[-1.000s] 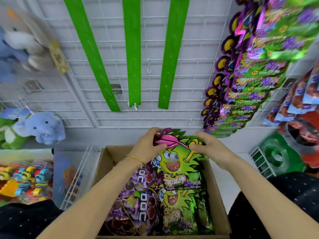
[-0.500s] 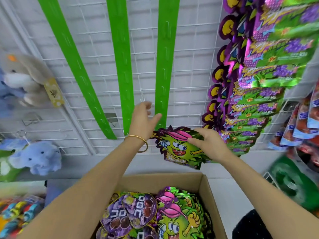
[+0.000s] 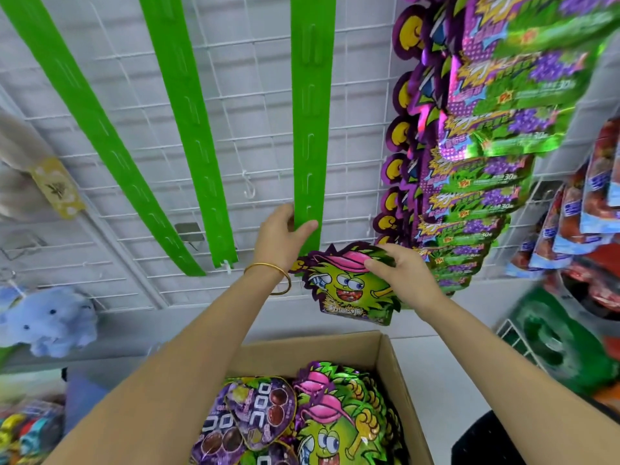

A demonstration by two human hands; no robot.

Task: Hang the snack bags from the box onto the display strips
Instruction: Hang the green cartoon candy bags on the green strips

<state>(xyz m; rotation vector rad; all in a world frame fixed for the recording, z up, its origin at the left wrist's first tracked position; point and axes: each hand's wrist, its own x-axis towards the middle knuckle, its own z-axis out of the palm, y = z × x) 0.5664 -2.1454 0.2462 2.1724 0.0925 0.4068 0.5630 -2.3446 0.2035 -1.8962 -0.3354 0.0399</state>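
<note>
Head view: left hand (image 3: pixel 280 239), open and reaching half a second earlier, now pinches the lower end of the rightmost green display strip (image 3: pixel 310 112), fingers clamped on it. Meanwhile the right hand (image 3: pixel 402 273) grips the cartoon-faced snack bag (image 3: pixel 349 290) by its top, just below that end and well above the cardboard box (image 3: pixel 399 380). With the strip steadied, hooking probably comes next.

The green strips (image 3: pixel 310 129) look like smooth plastic with a slight sheen. The wire grid (image 3: pixel 362 105) is white-coated metal. The snack bag (image 3: pixel 345 290) is glossy film with a foil glint, as are the hanging bags (image 3: pixel 486 176). The box (image 3: pixel 318 357) is matt brown cardboard. The bangle (image 3: pixel 265 266) is shiny gold metal, and the blue elephant toy (image 3: pixel 50 320) is fuzzy plush cloth.
</note>
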